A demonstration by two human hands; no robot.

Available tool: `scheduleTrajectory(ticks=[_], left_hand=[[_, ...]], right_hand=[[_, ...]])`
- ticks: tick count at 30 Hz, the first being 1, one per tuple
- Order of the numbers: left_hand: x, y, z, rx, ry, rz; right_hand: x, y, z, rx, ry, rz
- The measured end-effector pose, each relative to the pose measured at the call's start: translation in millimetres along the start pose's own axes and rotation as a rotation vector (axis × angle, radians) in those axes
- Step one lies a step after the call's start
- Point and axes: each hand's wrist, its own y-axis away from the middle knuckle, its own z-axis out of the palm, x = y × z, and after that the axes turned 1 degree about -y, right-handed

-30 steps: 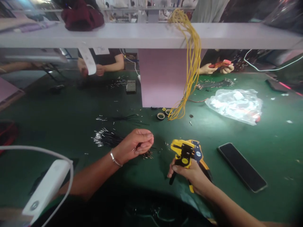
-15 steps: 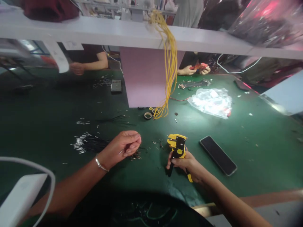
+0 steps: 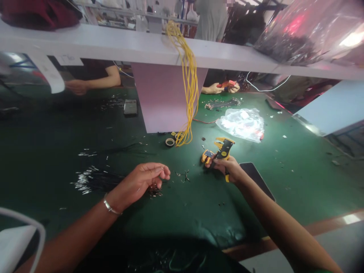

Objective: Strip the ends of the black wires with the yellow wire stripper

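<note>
Head view: a green counter [image 3: 284,178] is spreading on every side of the pink panel [image 3: 162,98], which is standing on it. Along the panel's top, a white shelf [image 3: 113,42] is running crosswise. Yellow wires [image 3: 191,87] are hanging from the shelf down the panel's right side, their lower loops resting near its foot. Black wires [image 3: 96,180] with bright tips are lying in a bundle, in front of the panel and to its left. A clear plastic bag [image 3: 241,124] is lying right of the panel. Over the bundle's near end, in front of the panel, the left hand [image 3: 142,178] is hovering with thumb and forefinger drawn close; whether they are pinching a wire, one cannot tell. Forward and right of the panel, the right hand [image 3: 227,167] is clamping its fingers around a yellow-and-black hand tool [image 3: 224,151]. Also in front and right, a phone [image 3: 253,172] is lying partly behind the forearm. Close by the right fingers, a blue-and-orange tool [image 3: 207,156] is showing; held or resting is unclear. Small dark-rimmed rings [image 3: 170,142] are sitting just before the panel's foot. Tiny scraps [image 3: 185,174] are lying farther in front of it.
</note>
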Motion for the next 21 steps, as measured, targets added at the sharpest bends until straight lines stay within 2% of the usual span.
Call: scheduleTrajectory(ticks=[5,8,14,18,21], left_hand=[[1.6,-0.9,1.6,0.032,-0.069,0.035],[0.9,-2.2,1.6,0.005,-0.036,0.039],[-2.3,-1.3,0.0,0.002,0.038,0.076],[-7.2,-2.0,-2.5,0.013,0.087,0.186],[-9.0,-2.2,-4.4,-0.004,0.119,0.206]], right_hand=[[-0.6,-10.0,-3.4,0.057,-0.026,-0.066],[-4.2,-2.0,6.8,0.032,-0.059,-0.029],[-2.3,37.7,64.8,-0.263,-0.025,0.211],[12.2,55.2,101.6,-0.334,-0.063,0.298],[20.7,57.9,113.7,-0.328,-0.106,0.304]])
